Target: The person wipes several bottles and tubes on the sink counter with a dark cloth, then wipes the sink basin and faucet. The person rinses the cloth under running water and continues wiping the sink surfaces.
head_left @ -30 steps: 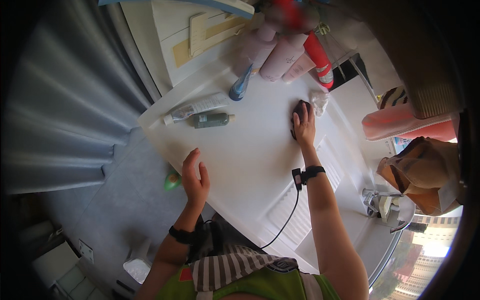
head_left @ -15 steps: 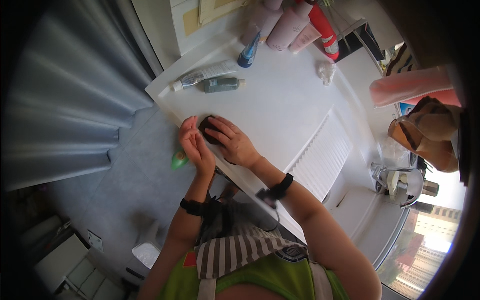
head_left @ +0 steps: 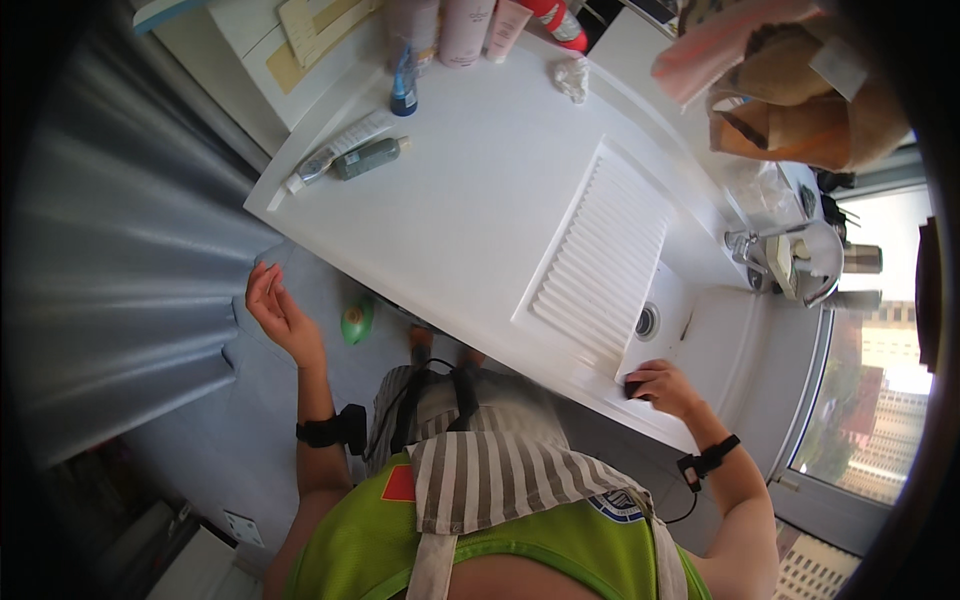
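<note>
My right hand [head_left: 664, 388] is closed around a small dark, sponge-like pad [head_left: 634, 389], most of it hidden by the fingers. Hand and pad are at the front rim of the white sink [head_left: 727, 323], beside the lower end of the ribbed washboard [head_left: 606, 240]. Off the counter's left side, my left hand [head_left: 285, 312] hangs in the air, fingers loosely bent and apart, holding nothing. The white countertop [head_left: 440, 215] stretches between the two hands.
A clear tube [head_left: 335, 155] and a grey-green bottle [head_left: 372, 158] lie at the counter's left corner. Behind them stand a blue tube [head_left: 404, 85] and pink bottles [head_left: 467, 30]. A chrome faucet [head_left: 748, 250] is at the sink's right. A green object [head_left: 356, 322] is on the floor.
My right hand has carried the dark pad from the counter's left front edge to the sink's front rim. My left hand has moved away leftward, and the view has shifted to the right.
</note>
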Demonstrator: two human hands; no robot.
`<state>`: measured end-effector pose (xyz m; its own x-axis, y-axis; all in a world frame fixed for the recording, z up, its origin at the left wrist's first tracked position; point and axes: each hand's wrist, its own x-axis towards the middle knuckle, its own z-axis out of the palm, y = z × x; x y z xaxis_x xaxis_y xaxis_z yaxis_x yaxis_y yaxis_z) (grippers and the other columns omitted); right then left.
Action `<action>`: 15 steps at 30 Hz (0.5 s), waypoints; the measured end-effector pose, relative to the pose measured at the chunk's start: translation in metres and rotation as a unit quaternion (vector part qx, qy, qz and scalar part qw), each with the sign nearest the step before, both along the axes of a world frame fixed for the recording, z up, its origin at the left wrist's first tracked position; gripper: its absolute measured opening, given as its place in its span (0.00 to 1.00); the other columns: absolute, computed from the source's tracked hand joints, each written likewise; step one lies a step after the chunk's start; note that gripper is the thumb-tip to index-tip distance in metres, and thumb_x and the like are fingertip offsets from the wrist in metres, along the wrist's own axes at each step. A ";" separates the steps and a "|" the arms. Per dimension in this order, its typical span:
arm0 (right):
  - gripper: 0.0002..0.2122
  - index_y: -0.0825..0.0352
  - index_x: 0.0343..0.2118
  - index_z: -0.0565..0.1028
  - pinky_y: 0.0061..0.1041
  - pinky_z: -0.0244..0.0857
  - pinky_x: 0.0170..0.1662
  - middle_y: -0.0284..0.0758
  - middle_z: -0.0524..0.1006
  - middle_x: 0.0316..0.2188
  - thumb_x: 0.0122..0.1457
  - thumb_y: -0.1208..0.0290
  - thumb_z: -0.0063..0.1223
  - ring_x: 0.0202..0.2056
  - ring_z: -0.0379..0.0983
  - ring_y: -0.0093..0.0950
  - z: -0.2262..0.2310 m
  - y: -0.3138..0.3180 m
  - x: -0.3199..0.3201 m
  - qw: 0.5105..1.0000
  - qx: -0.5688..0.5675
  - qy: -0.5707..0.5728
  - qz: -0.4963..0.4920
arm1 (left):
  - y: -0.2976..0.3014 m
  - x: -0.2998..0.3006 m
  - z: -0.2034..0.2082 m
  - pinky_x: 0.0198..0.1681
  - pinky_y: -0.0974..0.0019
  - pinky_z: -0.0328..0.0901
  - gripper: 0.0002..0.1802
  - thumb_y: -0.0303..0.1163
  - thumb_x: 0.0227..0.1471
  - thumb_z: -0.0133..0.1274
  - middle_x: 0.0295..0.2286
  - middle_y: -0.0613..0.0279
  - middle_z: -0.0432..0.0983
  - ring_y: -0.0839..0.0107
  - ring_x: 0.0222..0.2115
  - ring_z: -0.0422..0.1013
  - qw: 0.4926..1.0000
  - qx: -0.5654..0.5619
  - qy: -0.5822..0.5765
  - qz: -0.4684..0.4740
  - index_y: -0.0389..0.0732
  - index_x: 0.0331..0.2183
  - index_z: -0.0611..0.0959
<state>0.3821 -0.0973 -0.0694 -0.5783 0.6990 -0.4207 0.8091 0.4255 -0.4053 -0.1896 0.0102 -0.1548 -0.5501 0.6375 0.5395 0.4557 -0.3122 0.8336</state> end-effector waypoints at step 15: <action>0.18 0.62 0.47 0.75 0.34 0.61 0.56 0.33 0.65 0.58 0.50 0.75 0.51 0.57 0.61 0.36 -0.072 0.163 -0.372 0.905 0.322 0.263 -0.091 | 0.052 0.055 0.037 0.51 0.60 0.66 0.13 0.19 0.58 0.40 0.51 0.48 0.63 0.61 0.47 0.68 0.984 0.018 0.006 -0.179 0.32 0.47 0.67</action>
<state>0.0098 0.0657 -0.1411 -0.4312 0.8046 0.4083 0.6566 0.5902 -0.4696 -0.1350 0.0623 -0.1182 -0.2884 0.7692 0.5702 0.3203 -0.4837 0.8145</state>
